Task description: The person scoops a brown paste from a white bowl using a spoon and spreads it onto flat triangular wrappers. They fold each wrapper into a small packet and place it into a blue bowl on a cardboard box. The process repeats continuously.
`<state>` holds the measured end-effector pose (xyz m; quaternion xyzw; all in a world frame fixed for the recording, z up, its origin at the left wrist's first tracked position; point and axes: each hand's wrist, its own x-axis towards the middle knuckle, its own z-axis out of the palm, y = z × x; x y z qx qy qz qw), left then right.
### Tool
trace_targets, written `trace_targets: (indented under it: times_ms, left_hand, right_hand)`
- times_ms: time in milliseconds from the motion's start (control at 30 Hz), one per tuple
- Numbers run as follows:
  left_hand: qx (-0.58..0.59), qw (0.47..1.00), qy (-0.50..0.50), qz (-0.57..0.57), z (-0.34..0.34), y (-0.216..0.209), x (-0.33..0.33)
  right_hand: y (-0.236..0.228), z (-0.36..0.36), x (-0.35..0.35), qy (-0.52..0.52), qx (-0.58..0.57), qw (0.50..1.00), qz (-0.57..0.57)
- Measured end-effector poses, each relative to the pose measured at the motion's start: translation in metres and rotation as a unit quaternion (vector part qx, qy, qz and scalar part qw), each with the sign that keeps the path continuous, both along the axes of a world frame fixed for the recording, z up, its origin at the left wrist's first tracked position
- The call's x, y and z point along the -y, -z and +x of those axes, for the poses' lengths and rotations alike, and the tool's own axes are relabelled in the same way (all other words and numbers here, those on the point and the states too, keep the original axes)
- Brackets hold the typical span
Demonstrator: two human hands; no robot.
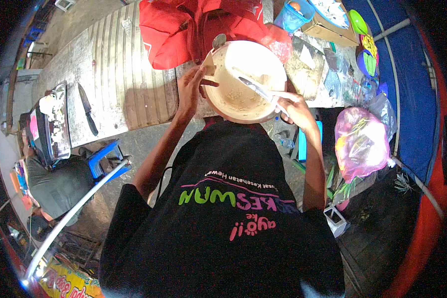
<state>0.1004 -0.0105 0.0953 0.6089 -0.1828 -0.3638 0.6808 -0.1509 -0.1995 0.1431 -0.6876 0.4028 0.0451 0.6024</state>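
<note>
A wide, pale round basin [223, 102] rests at the near edge of the table, just in front of my body. It holds little that I can make out, with brownish specks on its bottom. My left hand [189, 89] is at the basin's left rim, its fingers closed on a pale tan, flat-sided piece [209, 64]. My right hand [294, 108], over the right rim, grips a knife [256, 87] whose blade points left across the basin. Past the far left rim sticks up a rounded metal end [219, 40], perhaps a spoon's.
Red cloth or bag [169, 37] lies behind the basin. On the slatted table [109, 59] are a dark-handled knife [88, 111] and a metal tray [60, 134]. A person [59, 186] sits at left by a blue stool [107, 159]. At right hangs a pink plastic bag [362, 144].
</note>
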Motion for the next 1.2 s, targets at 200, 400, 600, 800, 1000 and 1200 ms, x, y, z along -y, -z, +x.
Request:
trace_targets:
  times_ms: [200,400,600,800,1000,1200]
  left_hand:
    - [0.019,0.998,0.055,0.011,0.008,-0.016,0.003]
    - [-0.017,0.992,0.128,0.009,0.011,-0.034,0.010]
    - [-0.038,0.984,0.176,-0.003,0.014,-0.042,0.011]
    - [-0.093,0.982,0.164,-0.016,0.014,-0.041,0.010]
    - [-0.143,0.971,0.179,-0.059,0.017,-0.040,0.010]
    - [-0.138,0.969,0.202,-0.032,0.019,-0.044,0.012]
  right_hand:
    - [-0.031,-0.010,0.004,0.016,0.093,0.994,0.056]
    - [-0.052,0.002,0.007,-0.037,0.146,0.988,-0.022]
    - [-0.056,0.015,0.005,-0.065,0.161,0.979,-0.102]
    - [-0.062,0.021,0.008,-0.098,0.137,0.978,-0.124]
    - [-0.073,0.023,0.003,-0.078,0.160,0.956,-0.233]
    - [-0.085,0.021,0.008,-0.041,0.126,0.946,-0.297]
